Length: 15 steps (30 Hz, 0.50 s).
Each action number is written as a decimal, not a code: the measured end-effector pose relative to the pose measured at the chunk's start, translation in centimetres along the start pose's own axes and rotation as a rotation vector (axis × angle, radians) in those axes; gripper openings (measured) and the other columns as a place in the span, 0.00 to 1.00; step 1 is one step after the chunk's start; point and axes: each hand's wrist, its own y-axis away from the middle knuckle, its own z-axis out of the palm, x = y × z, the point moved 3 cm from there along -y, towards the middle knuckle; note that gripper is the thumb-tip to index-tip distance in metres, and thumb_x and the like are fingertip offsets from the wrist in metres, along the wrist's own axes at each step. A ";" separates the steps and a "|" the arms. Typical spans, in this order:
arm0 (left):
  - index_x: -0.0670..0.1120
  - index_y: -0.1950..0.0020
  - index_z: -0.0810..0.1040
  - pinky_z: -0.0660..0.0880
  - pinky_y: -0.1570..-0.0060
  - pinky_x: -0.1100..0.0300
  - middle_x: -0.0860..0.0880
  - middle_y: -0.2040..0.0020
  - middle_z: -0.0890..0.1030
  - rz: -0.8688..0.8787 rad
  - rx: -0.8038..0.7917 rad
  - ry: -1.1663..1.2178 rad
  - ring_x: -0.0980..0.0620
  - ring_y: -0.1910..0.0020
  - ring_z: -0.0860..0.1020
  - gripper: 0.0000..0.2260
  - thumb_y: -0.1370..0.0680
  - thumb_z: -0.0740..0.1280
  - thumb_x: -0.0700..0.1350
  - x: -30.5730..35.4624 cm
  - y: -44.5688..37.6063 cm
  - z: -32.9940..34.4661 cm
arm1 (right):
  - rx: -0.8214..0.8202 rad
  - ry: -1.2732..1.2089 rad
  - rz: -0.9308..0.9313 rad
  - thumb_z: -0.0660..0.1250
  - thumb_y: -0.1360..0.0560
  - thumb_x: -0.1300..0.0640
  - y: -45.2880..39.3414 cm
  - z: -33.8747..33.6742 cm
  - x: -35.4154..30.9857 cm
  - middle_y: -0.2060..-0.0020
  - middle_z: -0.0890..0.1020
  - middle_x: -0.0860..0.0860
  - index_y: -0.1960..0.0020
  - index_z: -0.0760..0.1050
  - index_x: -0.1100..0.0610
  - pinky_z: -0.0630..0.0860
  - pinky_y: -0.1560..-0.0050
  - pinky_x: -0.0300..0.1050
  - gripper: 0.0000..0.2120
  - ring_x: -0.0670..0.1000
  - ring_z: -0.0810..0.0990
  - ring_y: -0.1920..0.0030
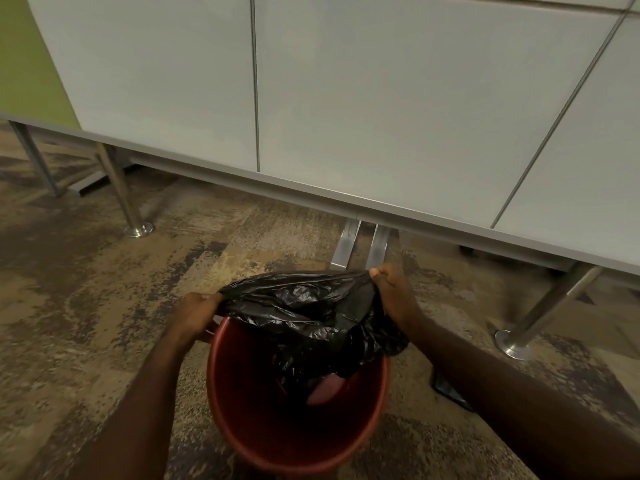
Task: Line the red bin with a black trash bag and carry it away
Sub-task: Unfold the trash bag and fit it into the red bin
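L hand (198, 311) is clenched on the left edge of the black trash bag (304, 317), just above the far-left rim of the red bin (346, 441). R hand (391, 289) pinches the bag's right edge w/ thumb & fingers, beyond the bin's far rim. Hands are well apart, bag mouth stretched between them over the far side of the bin. Rest of the bag droops inside; red wall shows through a gap low down. A bit of black plastic (450, 391) lies on the carpet under the R forearm. Bin is upright on mottled brown carpet (86, 323), near a row of white desks (381, 116) on metal legs (121, 195).
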 end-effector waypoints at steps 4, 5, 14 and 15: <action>0.38 0.59 0.79 0.73 0.77 0.61 0.43 0.71 0.79 -0.079 -0.064 0.061 0.49 0.79 0.75 0.18 0.18 0.60 0.49 -1.1 0.0 0.5 | -0.094 -0.077 0.220 0.60 0.18 0.56 0.7 0.9 0.8 0.67 0.76 0.55 0.62 0.76 0.59 0.68 0.62 0.44 0.16 0.51 0.73 0.66; 0.40 0.61 0.77 0.72 0.78 0.62 0.45 0.74 0.76 -0.108 -0.082 0.092 0.50 0.80 0.72 0.18 0.18 0.60 0.49 -1.4 0.0 0.7 | -0.108 -0.101 0.261 0.60 0.18 0.57 1.0 1.0 1.1 0.67 0.75 0.56 0.62 0.76 0.60 0.68 0.62 0.45 0.15 0.52 0.72 0.66; 0.32 0.48 0.82 0.79 0.52 0.48 0.34 0.51 0.84 -0.151 -0.148 0.083 0.36 0.53 0.82 0.13 0.19 0.64 0.42 -2.7 0.7 1.0 | -0.186 0.180 0.233 0.60 0.19 0.64 1.2 0.8 2.6 0.72 0.72 0.52 0.70 0.73 0.56 0.67 0.62 0.46 0.20 0.51 0.70 0.69; 0.31 0.47 0.81 0.79 0.53 0.49 0.33 0.51 0.84 -0.132 -0.149 0.090 0.37 0.53 0.82 0.13 0.19 0.65 0.42 -2.6 0.6 0.9 | -0.143 0.194 0.217 0.59 0.19 0.63 1.1 0.7 2.9 0.68 0.75 0.53 0.65 0.76 0.58 0.68 0.60 0.45 0.17 0.53 0.73 0.65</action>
